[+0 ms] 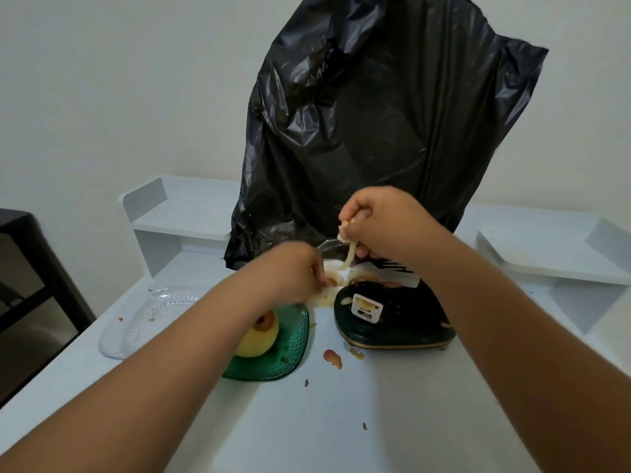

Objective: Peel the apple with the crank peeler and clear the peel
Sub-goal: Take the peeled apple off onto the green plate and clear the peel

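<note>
A peeled yellow apple (256, 339) sits on a green glass plate (288, 353), partly hidden by my left forearm. The dark green crank peeler (392, 319) stands to its right, with a white block on top. A long pale strip of apple peel (348, 252) hangs from my right hand (379, 223), which is raised above the peeler and shut on the strip's top end. My left hand (290, 271) is lower, its fingers closed on the coiled peel (333, 279) lying on the table behind the plate.
A big black rubbish bag (375, 124) stands upright just behind my hands. A clear glass plate (150, 319) lies at the left. Peel scraps (333, 358) dot the white table (341, 421). White shelf risers (181, 213) flank the bag; a dark chair (30, 285) is far left.
</note>
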